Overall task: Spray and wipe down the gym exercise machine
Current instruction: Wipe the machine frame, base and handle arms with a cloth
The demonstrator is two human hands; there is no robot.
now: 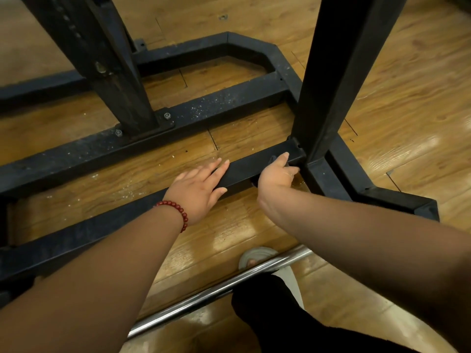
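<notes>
**Gym machine frame gets a rub low down by the floor**

Gym machine (pixel 229 103) is a black metal frame that sits flat on the wood floor (pixel 395 98). It fills most of the view. Its base bars lie flat, and 2 posts rise from them: a slanted post (pixel 109 72) on the left and an upright post (pixel 331 85) on the right.

Both hands are on the low bar (pixel 244 169), the base bar nearest the person. This bar is long and thin. It runs from the lower left up to the right and ends where it meets the upright post.

The left hand (pixel 201 189), with a red bead bracelet (pixel 175 212) on its wrist, lies flat on top of the bar with its fingers straight and a little apart. It holds nothing. I think it is there to prop the person up while they bend down so far.

The right hand (pixel 275 174) is curled over the end of the bar, right beside the post. Something dark peeks out by its fingers and under its palm. It may be a cloth, but I cannot tell for sure. I think this hand is cleaning the corner, where dirt gets stuck.

The next bar back has white specks (pixel 204 108) on it, so it looks like it still needs a wipe.

A shiny silver bar (pixel 216 291) lies on the floor near the person, and 1 grey shoe (pixel 254 256) shows just behind it.
</notes>
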